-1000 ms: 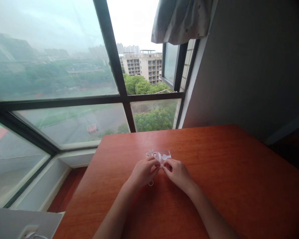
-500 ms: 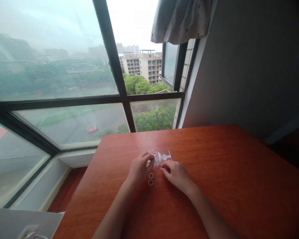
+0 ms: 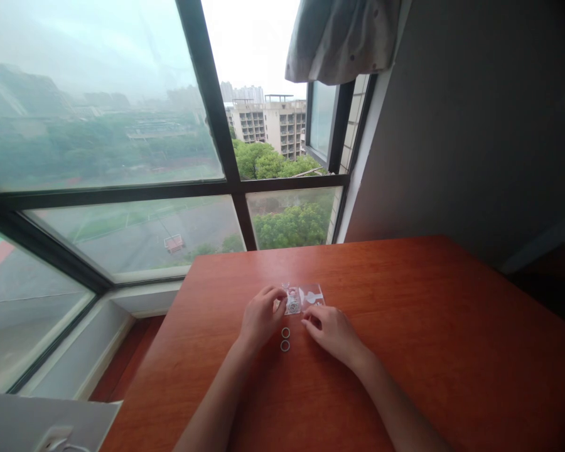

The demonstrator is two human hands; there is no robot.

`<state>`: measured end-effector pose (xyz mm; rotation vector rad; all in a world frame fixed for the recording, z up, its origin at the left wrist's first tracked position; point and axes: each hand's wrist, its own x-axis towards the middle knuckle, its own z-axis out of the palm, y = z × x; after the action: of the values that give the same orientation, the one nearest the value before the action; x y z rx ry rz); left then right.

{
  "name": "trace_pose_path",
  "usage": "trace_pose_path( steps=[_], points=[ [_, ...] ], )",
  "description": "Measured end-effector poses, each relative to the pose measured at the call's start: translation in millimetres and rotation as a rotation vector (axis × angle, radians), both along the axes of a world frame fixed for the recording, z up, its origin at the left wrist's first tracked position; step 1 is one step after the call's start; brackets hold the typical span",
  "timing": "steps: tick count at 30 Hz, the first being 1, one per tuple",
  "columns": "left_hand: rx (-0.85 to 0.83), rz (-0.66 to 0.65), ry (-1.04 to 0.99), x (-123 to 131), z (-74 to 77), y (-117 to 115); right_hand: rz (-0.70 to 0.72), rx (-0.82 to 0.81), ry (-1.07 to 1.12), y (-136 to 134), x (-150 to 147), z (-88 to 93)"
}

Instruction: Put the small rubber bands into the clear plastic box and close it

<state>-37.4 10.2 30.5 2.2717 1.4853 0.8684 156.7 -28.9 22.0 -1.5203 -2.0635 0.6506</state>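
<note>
A small clear plastic case (image 3: pixel 313 294) lies opened flat on the table, its lid half on the right with a pale printed shape. The left half holds small shiny things, too small to name. My left hand (image 3: pixel 262 316) is at the case's left edge, fingers curled and thumb close to the forefinger; anything between them is hidden. Just in front of the case, my right hand (image 3: pixel 333 329) has its fingers bent in a pinch near the lower right corner, and I cannot make out anything in it. Between my hands lie two rings (image 3: pixel 285 339), one nearer me than the other.
The reddish wooden table (image 3: pixel 428 314) reaches to the window frame (image 3: pixel 235 186) ahead. A grey curtain (image 3: pixel 341 44) hangs above the window's right part. A dark wall (image 3: pixel 452 138) rises on the right, and a white socket (image 3: pixel 56 436) is at the lower left.
My left hand has shifted slightly left and its fingertips have drawn closer, uncovering more of the case's left half. My right hand has moved only a little left. The two rings lie unmoved.
</note>
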Motion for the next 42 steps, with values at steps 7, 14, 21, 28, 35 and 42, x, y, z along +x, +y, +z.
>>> trace_pose_path(
  steps=[7, 14, 21, 28, 35, 42],
  points=[
    [-0.008, 0.015, -0.036, -6, -0.8, 3, 0.111, 0.010, 0.002, -8, -18, -6.1],
    [-0.005, 0.014, -0.019, -5, -1.6, 3, 0.163, 0.017, -0.094, -12, -22, -11.1],
    [-0.005, 0.012, -0.021, -4, -1.2, 4, 0.198, 0.003, -0.087, -11, -20, -10.4],
    [-0.007, 0.009, -0.024, -5, -1.3, 3, 0.238, 0.056, -0.083, -10, -20, -11.3],
    [0.003, 0.003, -0.024, -6, -2.1, 4, 0.223, 0.067, -0.036, -10, -20, -14.3],
    [0.001, -0.040, -0.028, -2, -0.5, 2, 0.062, 0.108, 0.123, -4, -13, -10.9]
  ],
)
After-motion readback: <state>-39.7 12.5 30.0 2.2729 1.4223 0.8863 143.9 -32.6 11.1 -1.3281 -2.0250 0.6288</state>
